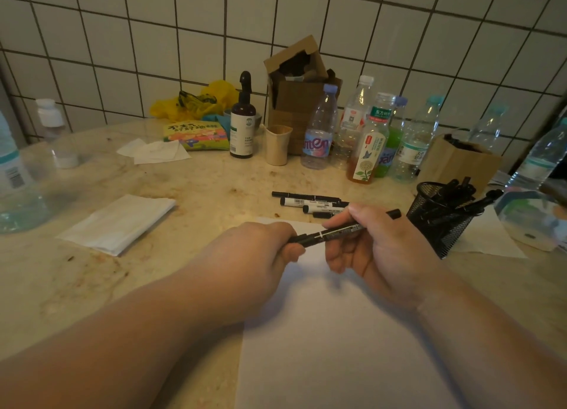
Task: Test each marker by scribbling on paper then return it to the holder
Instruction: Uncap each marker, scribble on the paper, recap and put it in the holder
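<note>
A black marker (337,232) is held level above a blank white sheet of paper (337,332). My left hand (260,252) grips its left end, fingers curled round the cap. My right hand (374,246) pinches the barrel between thumb and fingers, and the marker's far end sticks out past it. Several more markers (310,204) lie loose on the table just beyond the paper. A black mesh holder (438,218) with several markers stands to the right of my right hand.
A folded white tissue (119,223) lies at the left. Several plastic bottles (368,132), a dark pump bottle (242,123), a paper cup (277,144) and cardboard boxes (300,95) line the tiled wall. A large water bottle (15,175) stands at far left.
</note>
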`<move>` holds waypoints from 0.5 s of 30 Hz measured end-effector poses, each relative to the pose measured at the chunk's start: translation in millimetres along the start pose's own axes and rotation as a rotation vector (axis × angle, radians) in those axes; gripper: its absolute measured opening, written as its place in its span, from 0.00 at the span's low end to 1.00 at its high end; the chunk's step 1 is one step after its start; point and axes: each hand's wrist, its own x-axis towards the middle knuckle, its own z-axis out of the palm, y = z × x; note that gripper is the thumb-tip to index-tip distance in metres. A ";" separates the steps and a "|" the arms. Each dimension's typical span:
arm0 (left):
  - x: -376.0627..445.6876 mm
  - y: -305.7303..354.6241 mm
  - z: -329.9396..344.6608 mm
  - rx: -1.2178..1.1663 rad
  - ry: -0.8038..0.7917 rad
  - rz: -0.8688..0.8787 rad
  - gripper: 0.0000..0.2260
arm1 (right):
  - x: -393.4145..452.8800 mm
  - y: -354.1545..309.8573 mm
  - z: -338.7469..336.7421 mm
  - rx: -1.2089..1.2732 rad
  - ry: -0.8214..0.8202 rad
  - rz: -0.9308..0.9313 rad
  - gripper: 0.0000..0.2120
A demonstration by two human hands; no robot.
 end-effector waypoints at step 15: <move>4.3 -18.3 -2.1 -0.140 0.017 -0.063 0.14 | 1.1 -4.9 -15.9 -0.170 0.269 -0.179 0.08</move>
